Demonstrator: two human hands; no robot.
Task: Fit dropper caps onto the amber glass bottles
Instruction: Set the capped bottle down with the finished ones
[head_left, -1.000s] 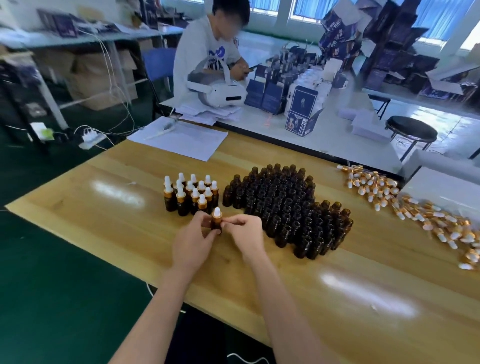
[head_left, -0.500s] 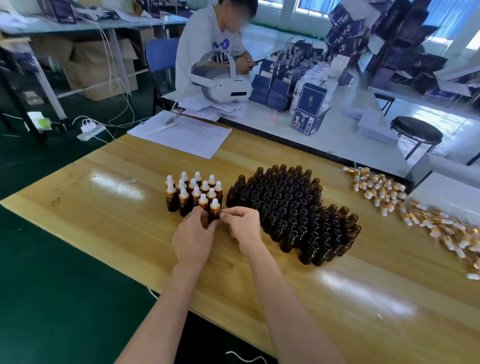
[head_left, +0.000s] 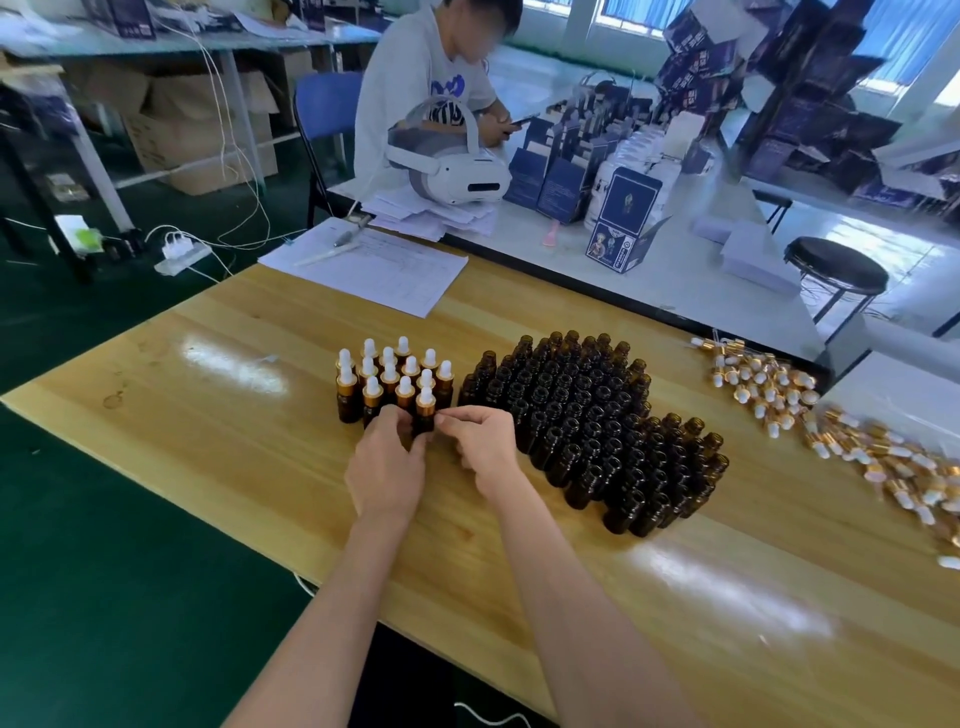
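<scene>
Wooden table (head_left: 249, 426), green floor (head_left: 104, 571) | left fingers (head_left: 396, 422) grip capped bottle (head_left: 423, 428) | right fingers (head_left: 453, 415) at its cap (head_left: 426, 399), hold unclear

Two bare forearms of the person wearing the camera show at the near edge, the left forearm (head_left: 322, 623) on the left and the right forearm (head_left: 587, 613) on the right, both slim and uncovered along all the length that shows. Each ends in a bare hand, the left hand (head_left: 387, 467) and the right hand (head_left: 480, 447), seen from the back with knuckles and fingers visible. Anything worn higher up falls outside the view.
</scene>
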